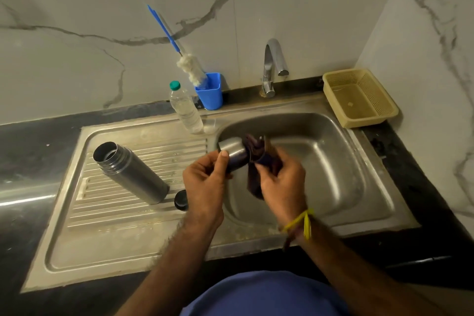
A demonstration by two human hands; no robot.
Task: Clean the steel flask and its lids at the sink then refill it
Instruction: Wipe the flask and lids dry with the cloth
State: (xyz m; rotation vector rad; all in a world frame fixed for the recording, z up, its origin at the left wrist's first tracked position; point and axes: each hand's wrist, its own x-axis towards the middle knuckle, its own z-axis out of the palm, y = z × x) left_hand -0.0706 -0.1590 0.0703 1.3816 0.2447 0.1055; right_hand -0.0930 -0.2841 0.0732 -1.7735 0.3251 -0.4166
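Leftmost, I see the steel flask (130,173) standing uncapped on the ribbed drainboard (143,213), its open mouth dark, and I cannot tell whether anything is in it. Just right of its base sits 1 small black lid (181,200), partly behind my left wrist. Behind them, a clear plastic bottle (185,108) with a green cap stands at the basin's back edge and looks nearly full of clear liquid. Beside it, a blue cup (210,91) holds a white bottle brush (191,69) whose blue handle leans on the marble wall. Over the sink (333,161), my left hand (205,182) grips the steel lid cup (234,154), thumb pressed on its side, open end facing left. My right hand (280,185) is closed around a dark cloth (256,161) bunched against the cup's closed end; that hand is blurred. The tap (273,67) stands behind the basin with no water running. Far right, a beige mesh basket (359,97) holds only a tiny scrap.
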